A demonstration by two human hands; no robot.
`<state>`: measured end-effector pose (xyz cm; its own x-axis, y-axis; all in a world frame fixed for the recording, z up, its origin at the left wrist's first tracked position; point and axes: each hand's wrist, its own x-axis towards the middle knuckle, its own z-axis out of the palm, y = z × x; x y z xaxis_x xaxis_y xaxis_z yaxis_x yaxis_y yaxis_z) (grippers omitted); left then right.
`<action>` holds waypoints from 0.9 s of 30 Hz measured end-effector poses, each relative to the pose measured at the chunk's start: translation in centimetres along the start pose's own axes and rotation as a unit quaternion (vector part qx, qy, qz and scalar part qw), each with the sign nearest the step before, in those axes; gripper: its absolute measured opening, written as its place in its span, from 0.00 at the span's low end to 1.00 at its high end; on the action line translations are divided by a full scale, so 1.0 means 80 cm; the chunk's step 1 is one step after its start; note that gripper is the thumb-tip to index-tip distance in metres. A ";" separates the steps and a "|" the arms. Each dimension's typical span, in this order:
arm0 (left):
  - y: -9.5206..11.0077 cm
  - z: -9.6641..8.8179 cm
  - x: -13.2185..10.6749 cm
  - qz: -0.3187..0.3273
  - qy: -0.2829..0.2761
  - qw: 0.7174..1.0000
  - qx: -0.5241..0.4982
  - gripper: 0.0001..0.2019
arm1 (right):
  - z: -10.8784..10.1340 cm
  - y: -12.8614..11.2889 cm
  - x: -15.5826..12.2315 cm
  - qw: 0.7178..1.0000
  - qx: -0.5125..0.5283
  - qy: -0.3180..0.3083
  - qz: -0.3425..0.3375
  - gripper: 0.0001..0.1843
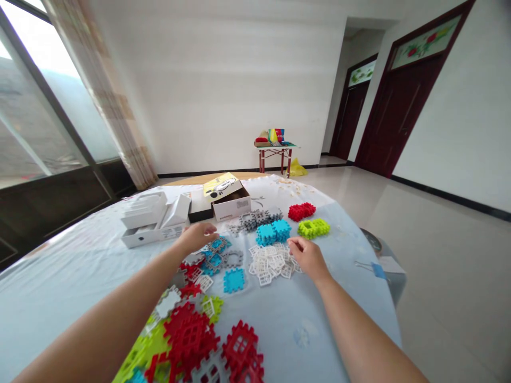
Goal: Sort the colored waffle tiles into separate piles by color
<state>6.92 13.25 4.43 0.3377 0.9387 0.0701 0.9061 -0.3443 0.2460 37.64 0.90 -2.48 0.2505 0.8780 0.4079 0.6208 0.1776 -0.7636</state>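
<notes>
My left hand (197,236) reaches over the mixed building pieces, its fingers apart and nothing visible between them. Just beyond its fingertips lie blue pieces with grey frames (215,259). My right hand (308,255) is closed, fingertips pinched together at the right side of a heap of white lattice window pieces (271,261); what it pinches, if anything, is hidden. A single blue square piece (233,280) lies between the hands. Stacks of blue (273,233), lime green (314,229), red (302,211) and grey pieces (259,219) stand behind.
Toward me lies a large jumble of red (189,335), lime green and grey pieces. At the back left are a white box (149,235) and an opened carton (232,208) with a yellow lid. A stool with papers (389,266) stands by the table's right edge.
</notes>
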 end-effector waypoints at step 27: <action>0.140 0.040 0.113 0.099 0.050 0.994 0.002 0.30 | -0.001 0.005 0.004 1.000 0.024 0.011 0.011 0.16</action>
<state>20.94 17.82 4.76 0.4821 0.8499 0.2126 0.8256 -0.5219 0.2146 38.01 1.26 -2.61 0.2791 0.8723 0.4014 0.5787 0.1808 -0.7952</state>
